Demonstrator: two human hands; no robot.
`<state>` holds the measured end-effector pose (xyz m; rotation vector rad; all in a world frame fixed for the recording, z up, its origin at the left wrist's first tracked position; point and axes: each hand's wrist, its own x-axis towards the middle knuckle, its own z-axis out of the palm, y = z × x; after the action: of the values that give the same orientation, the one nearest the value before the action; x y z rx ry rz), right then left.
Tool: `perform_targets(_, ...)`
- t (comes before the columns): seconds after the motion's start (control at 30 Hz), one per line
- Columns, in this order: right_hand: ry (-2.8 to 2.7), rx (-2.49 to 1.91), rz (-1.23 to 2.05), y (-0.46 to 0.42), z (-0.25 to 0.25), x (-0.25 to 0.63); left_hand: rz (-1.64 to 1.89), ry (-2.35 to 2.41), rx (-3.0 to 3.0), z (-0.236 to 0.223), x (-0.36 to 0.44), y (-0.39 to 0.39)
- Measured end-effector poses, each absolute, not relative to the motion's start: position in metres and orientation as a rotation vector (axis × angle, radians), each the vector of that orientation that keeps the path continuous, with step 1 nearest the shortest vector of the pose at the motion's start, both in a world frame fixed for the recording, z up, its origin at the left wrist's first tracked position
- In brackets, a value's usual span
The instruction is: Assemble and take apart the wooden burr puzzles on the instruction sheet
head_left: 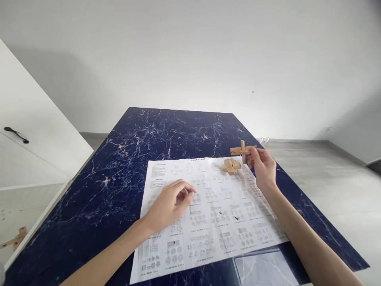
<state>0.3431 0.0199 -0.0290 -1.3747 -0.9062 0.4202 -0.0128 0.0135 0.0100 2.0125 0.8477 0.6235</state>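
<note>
Cabinet [38, 135], white, with a black bow handle [16, 135]; far left.
Wooden piece [14, 239], partly seen, low beside the table.
Table [86, 190], dark-blue marbled top with pale veining.
Left hand [176, 197], bare, over the left half of the sheet; fingers loosely curled, a gap showing between them and the thumb.
Printed sheet [205, 228], white, creased, with rows of small diagrams and captions; spread on the table.
Star-shaped wooden puzzle [231, 167], faceted, on the sheet's upper right part.
Wooden cross [243, 151], dark mark on its left arm; raised near the sheet's upper right corner, just beside the puzzle.
Right hand [263, 165], thumb and fingers pinching the cross's right arm.
Floor [321, 171], pale grey, right of the table.
</note>
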Motion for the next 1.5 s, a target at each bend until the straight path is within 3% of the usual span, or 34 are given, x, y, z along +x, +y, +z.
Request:
perform_targets(0.23,-0.855,-1.1,0.83,0.005,-0.001,0.307,0.603,0.883,1.965,0.011,-0.013,0.013)
perform_targets(0.33,-0.86,-1.001,1.159,-0.008,0.004,0.282,0.617,0.921,1.901,0.01,-0.015,0.012)
perform_targets(0.63,-1.362,-0.781,1.602,-0.038,-0.008,0.217,0.596,0.668,1.545,0.003,-0.023,0.015)
perform_targets(0.93,-1.358,-0.753,1.565,-0.042,-0.012,0.212,0.66,0.625,1.602,0.007,-0.023,0.014)
perform_targets(1.17,-1.66,-1.158,1.355,-0.05,-0.013,0.21,0.615,0.65,1.659,0.008,-0.021,0.012)
perform_targets(1.5,-1.771,-1.257,1.217,-0.053,-0.008,0.203,0.521,0.615,1.563,0.011,-0.02,0.015)
